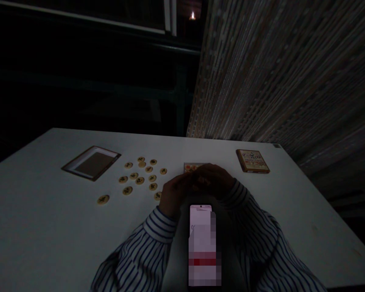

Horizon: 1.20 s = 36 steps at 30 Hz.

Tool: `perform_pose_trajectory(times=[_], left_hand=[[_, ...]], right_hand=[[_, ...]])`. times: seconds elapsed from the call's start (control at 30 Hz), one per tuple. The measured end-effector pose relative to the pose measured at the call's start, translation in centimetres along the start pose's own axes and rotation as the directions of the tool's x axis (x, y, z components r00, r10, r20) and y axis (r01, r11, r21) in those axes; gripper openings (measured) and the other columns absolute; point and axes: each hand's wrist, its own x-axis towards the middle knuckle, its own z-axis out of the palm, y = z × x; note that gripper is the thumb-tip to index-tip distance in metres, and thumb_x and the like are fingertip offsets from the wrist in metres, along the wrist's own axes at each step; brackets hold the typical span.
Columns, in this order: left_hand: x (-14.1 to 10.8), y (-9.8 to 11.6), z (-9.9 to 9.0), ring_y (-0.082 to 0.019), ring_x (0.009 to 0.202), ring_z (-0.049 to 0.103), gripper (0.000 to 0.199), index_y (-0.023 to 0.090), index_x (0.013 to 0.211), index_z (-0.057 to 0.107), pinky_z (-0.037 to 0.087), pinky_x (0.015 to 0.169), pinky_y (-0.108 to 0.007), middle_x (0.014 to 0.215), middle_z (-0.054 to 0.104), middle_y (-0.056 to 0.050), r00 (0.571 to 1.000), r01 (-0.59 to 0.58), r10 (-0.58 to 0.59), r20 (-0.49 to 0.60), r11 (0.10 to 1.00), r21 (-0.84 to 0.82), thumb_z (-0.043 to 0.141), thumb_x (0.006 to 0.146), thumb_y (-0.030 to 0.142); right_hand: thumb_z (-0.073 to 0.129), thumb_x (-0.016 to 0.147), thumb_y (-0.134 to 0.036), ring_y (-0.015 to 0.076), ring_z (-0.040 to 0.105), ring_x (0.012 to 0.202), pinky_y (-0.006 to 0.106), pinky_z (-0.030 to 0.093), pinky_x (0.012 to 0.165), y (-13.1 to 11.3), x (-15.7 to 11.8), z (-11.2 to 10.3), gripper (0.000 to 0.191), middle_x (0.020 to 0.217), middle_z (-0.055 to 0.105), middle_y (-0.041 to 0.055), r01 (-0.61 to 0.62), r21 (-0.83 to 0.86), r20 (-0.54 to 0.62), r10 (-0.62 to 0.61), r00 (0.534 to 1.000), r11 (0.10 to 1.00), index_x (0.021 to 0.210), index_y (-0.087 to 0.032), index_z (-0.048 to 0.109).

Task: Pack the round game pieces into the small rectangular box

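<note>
My left hand [174,195] and my right hand [217,178] are cupped close together over a small open box [187,165] of Chinese chess pieces at the middle of the white table. Only the box's far edge and a few pieces show past my hands. Deep shadow covers my fingers, so I cannot make out whether they grip the box or a piece. To the left of my left hand, several round wooden Chinese chess pieces [140,180] lie scattered. One piece [158,196] is partly hidden behind that hand.
A lit phone [200,243] lies between my forearms, its screen partly blurred out. An open, shallow box part [107,152] is at the left of the white table [63,235]. A closed printed box [253,161] sits at the right. A string curtain [261,81] hangs behind.
</note>
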Motion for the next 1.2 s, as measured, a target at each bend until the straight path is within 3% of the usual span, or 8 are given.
perform_pose_trajectory(times=[0.2, 0.33, 0.5, 0.67, 0.97, 1.2], left_hand=[[-0.1, 0.0, 0.3, -0.019, 0.083, 0.061, 0.033, 0.014, 0.093, 0.06, 0.049, 0.075, -0.034, 0.093, 0.065, -0.009, 0.999, 0.006, -0.007, -0.045, 1.0, -0.018, 0.057, 0.068, 0.035], [-0.1, -0.1, 0.2, -0.018, 0.083, 0.06, 0.031, 0.016, 0.094, 0.06, 0.049, 0.074, -0.032, 0.09, 0.065, -0.007, 0.997, -0.027, 0.034, -0.072, 0.995, 0.096, 0.055, 0.07, 0.034], [0.0, -0.9, -0.2, -0.018, 0.08, 0.06, 0.032, 0.016, 0.095, 0.059, 0.048, 0.071, -0.032, 0.087, 0.065, -0.007, 0.982, -0.055, 0.101, -0.16, 0.962, 0.268, 0.052, 0.071, 0.036], [0.2, -1.8, -0.5, -0.018, 0.081, 0.059, 0.031, 0.018, 0.096, 0.058, 0.047, 0.073, -0.032, 0.089, 0.064, -0.006, 0.964, -0.101, 0.199, -0.175, 0.886, 0.453, 0.047, 0.074, 0.037], [0.2, -1.9, -0.6, -0.018, 0.081, 0.058, 0.028, 0.017, 0.095, 0.058, 0.046, 0.074, -0.032, 0.089, 0.063, -0.007, 0.956, -0.136, 0.263, -0.127, 0.786, 0.603, 0.045, 0.075, 0.033], [0.2, -2.1, -0.7, -0.018, 0.081, 0.058, 0.027, 0.017, 0.096, 0.058, 0.046, 0.074, -0.031, 0.09, 0.062, -0.007, 0.959, -0.13, 0.259, -0.113, 0.761, 0.636, 0.045, 0.076, 0.03]], right_hand=[[0.052, 0.074, -0.031, 0.0153, 0.054, 0.08, 0.028, 0.042, 0.068, -0.1, 0.0, 0.0, 0.024, 0.087, 0.06, 0.0074, -0.06, -0.03, 0.067, 0.061, 0.996, 0.998, 0.093, -0.017, 0.057], [0.055, 0.071, -0.03, 0.0151, 0.054, 0.077, 0.027, 0.042, 0.067, 0.1, -0.1, -0.9, 0.024, 0.084, 0.06, 0.0069, -0.121, -0.071, 0.129, 0.129, 0.983, 0.99, 0.089, -0.016, 0.059], [0.056, 0.068, -0.027, 0.0139, 0.054, 0.071, 0.026, 0.04, 0.065, 1.3, -0.7, -2.0, 0.023, 0.08, 0.061, 0.0057, -0.255, -0.177, 0.187, 0.287, 0.939, 0.951, 0.088, -0.017, 0.061], [0.055, 0.069, -0.03, 0.015, 0.056, 0.072, 0.026, 0.04, 0.064, 1.7, -0.8, -2.0, 0.024, 0.083, 0.063, 0.0044, -0.313, -0.249, 0.298, 0.38, 0.876, 0.916, 0.09, -0.02, 0.061], [0.051, 0.074, -0.032, 0.0152, 0.057, 0.079, 0.025, 0.041, 0.065, 1.1, -0.4, -0.8, 0.02, 0.091, 0.062, 0.005, -0.237, -0.262, 0.458, 0.337, 0.823, 0.935, 0.086, -0.021, 0.063], [0.05, 0.076, -0.034, 0.0162, 0.057, 0.084, 0.026, 0.042, 0.066, 1.4, -0.6, -0.2, 0.02, 0.091, 0.061, 0.0048, -0.232, -0.296, 0.475, 0.353, 0.806, 0.927, 0.086, -0.022, 0.062]])
